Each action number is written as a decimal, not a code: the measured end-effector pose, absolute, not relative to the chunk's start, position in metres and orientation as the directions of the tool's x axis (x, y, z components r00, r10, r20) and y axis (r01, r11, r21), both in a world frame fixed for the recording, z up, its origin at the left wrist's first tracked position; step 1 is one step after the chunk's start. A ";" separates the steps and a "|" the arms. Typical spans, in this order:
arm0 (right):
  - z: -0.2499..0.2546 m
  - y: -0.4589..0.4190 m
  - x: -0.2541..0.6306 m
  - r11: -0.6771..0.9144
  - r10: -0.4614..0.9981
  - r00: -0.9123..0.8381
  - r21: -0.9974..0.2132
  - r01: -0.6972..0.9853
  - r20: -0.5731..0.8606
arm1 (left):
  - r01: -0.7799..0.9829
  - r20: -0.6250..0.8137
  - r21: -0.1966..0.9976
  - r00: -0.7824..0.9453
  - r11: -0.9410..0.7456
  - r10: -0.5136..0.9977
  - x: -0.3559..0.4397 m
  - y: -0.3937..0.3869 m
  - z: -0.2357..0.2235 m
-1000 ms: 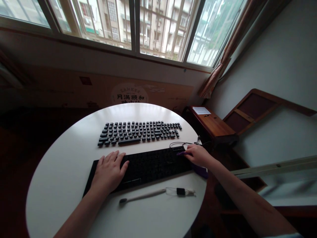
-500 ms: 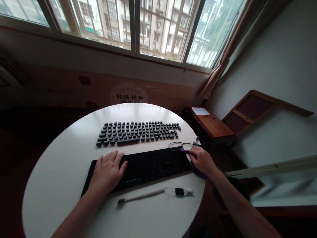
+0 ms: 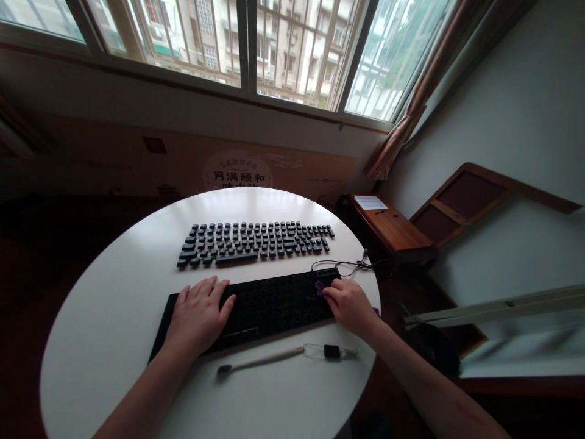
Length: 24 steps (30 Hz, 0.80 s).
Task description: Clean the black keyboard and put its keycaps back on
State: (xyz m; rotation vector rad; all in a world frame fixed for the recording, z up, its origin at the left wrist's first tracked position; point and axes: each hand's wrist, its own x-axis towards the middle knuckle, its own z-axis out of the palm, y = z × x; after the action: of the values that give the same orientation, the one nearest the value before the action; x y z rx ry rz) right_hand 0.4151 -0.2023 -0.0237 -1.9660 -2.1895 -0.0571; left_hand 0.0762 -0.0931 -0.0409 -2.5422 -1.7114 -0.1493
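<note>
A black keyboard base (image 3: pixel 278 305) with its keycaps off lies across the round white table. My left hand (image 3: pixel 196 317) rests flat on its left end, fingers spread. At the right end, my right hand (image 3: pixel 350 305) pinches a purple cloth (image 3: pixel 320 288) against the base's surface; part of the cloth is hidden beneath the hand. Beyond the base, the loose black keycaps (image 3: pixel 256 241) are laid out in keyboard order. A toothbrush (image 3: pixel 260 364) and a wire keycap puller (image 3: pixel 331 352) with a black middle lie in front of the base.
The round white table (image 3: pixel 114 280) has its right edge close beside my right hand. A thin black cable (image 3: pixel 351 265) lies bunched behind the base's right end. Past the table stand a small wooden stool or table (image 3: pixel 397 228) with a paper on it, and a barred window.
My right hand has moved left and inward from the base's right end with the purple cloth. The left hand stays where it was.
</note>
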 end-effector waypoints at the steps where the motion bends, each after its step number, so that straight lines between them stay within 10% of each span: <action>1: -0.024 -0.200 0.410 0.128 0.979 -0.108 -0.110 0.986 0.171 | 0.926 0.124 -0.005 0.375 -0.377 0.919 0.076 -0.093 -0.041; 18: -0.027 -0.211 0.436 0.004 0.982 0.017 -0.108 0.994 0.187 | 0.925 0.126 0.007 0.377 -0.381 0.917 0.076 -0.096 -0.040; 24: -0.017 -0.235 0.485 -0.136 0.813 0.376 -0.483 0.865 0.445 | 0.926 0.113 0.029 0.372 -0.377 0.921 0.077 -0.096 -0.038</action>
State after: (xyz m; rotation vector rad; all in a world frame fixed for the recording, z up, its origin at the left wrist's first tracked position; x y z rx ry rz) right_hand 0.4853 -0.2352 -0.0167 -1.9515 -1.4441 -0.0976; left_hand 0.0768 -0.0957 -0.0378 -2.5693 -1.7301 -0.1703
